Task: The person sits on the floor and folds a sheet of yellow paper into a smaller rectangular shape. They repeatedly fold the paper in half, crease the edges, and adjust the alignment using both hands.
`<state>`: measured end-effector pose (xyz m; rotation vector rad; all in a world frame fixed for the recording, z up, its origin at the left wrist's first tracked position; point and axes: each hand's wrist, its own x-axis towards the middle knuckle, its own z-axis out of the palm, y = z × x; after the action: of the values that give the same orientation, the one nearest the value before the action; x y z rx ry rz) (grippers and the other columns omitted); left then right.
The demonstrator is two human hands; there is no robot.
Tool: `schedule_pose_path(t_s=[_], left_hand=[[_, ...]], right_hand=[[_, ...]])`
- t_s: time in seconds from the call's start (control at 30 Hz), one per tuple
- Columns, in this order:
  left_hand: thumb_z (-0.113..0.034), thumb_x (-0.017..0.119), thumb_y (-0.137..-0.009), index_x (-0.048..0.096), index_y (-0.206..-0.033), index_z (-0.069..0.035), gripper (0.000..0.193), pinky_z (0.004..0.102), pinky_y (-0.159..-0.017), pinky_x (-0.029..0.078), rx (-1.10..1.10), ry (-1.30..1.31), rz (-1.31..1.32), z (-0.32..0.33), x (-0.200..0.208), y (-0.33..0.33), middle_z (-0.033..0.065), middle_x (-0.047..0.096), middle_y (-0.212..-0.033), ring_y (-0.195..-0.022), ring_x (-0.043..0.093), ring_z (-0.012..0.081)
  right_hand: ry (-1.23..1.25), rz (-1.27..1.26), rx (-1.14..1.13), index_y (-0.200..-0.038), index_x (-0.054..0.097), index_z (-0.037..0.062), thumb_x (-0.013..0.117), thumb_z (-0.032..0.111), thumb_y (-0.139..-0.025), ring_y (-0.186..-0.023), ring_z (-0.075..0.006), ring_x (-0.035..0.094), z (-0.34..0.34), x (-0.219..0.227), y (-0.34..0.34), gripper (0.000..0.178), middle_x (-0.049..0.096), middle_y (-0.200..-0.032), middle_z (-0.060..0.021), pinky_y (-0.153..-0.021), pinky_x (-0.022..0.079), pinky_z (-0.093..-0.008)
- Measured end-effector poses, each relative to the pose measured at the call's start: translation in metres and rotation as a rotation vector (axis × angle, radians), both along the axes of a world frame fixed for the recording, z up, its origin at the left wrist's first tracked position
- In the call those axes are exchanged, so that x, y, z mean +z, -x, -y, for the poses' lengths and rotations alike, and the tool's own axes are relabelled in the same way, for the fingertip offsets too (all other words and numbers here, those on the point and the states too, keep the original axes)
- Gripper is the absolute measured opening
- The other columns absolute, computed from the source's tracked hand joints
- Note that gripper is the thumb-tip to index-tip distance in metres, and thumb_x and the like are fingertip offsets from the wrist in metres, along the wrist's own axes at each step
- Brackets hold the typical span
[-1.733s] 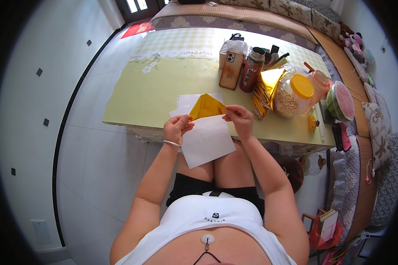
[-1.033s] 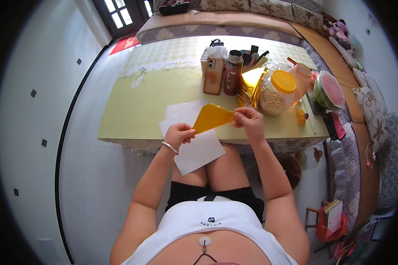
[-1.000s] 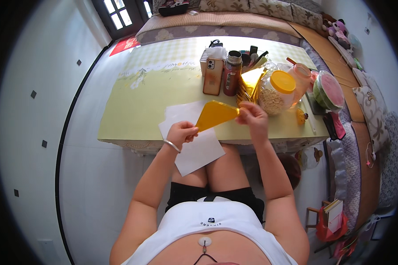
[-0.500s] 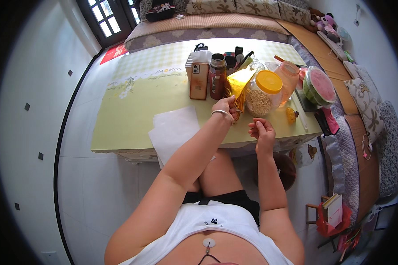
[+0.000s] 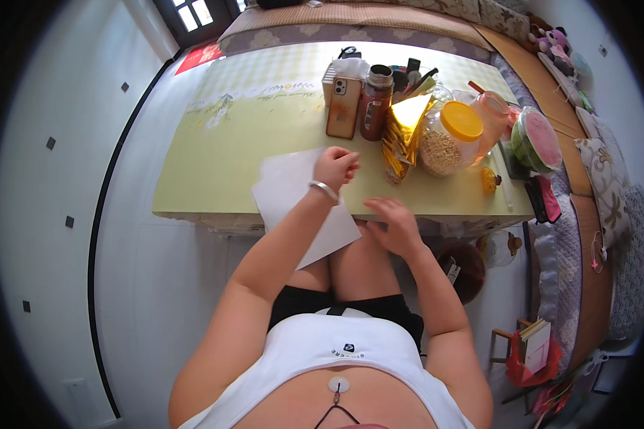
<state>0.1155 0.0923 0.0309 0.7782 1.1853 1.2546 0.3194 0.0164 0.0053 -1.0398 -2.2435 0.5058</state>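
White paper sheets (image 5: 286,175) lie on the table, their lower part hanging past its near edge over my thighs. My left hand (image 5: 337,168), a silver bangle at its wrist, hovers above the sheets with its fingers curled in; whatever they may hold is hidden. To its right, over the table's near edge, my right hand (image 5: 395,220) is open, its fingers stretched toward the left and holding nothing. Nearest beyond it, a shiny gold foil bag (image 5: 406,132) stands beside a clear jar (image 5: 442,151) of pale grains with a yellow lid.
A phone (image 5: 343,107) leans against a tissue box, beside an open dark red flask (image 5: 376,104). Farther right are a pinkish jar (image 5: 491,118), a cut watermelon (image 5: 537,139) and a small yellow item (image 5: 490,180). A brown bin (image 5: 461,272) stands below the table's edge.
My left hand has left the gold foil bag and come back leftward over the paper. My right hand has moved left, and its fingers have spread. The whole view has shifted slightly.
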Motion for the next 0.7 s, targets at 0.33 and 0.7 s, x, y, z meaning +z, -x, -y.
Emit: schedule_pose_path(t_s=[0.33, 0.7], left_hand=[[-0.023, 0.067, -0.088, 0.07, -0.107, -0.007, 0.024, 0.0473, -0.097, 0.043, 0.222, -0.255, -1.155, 0.124, -0.052, 0.162, 0.0122, 0.067, -0.116, -0.113, 0.058, 0.0326], [-0.056, 0.067, -0.087, 0.062, -0.132, -0.012, 0.063, 0.0591, -0.119, 0.012, -0.074, -0.578, -0.791, 0.118, -0.042, 0.193, 0.0112, 0.057, -0.142, -0.146, 0.033, 0.0356]], right_hand=[[-0.241, 0.499, 0.442, -0.144, 0.049, 0.0141, 0.073, 0.021, -0.081, -0.147, -0.0277, 0.032, 0.026, -0.024, 0.083, 0.067, 0.042, -0.154, -0.0114, -0.123, 0.017, -0.0494], [0.036, -0.005, 0.022, -0.085, 0.066, 0.0086, 0.065, 0.015, -0.089, -0.076, -0.0336, 0.066, 0.006, -0.009, 0.109, 0.007, 0.068, -0.085, -0.0127, -0.064, 0.052, -0.0397]])
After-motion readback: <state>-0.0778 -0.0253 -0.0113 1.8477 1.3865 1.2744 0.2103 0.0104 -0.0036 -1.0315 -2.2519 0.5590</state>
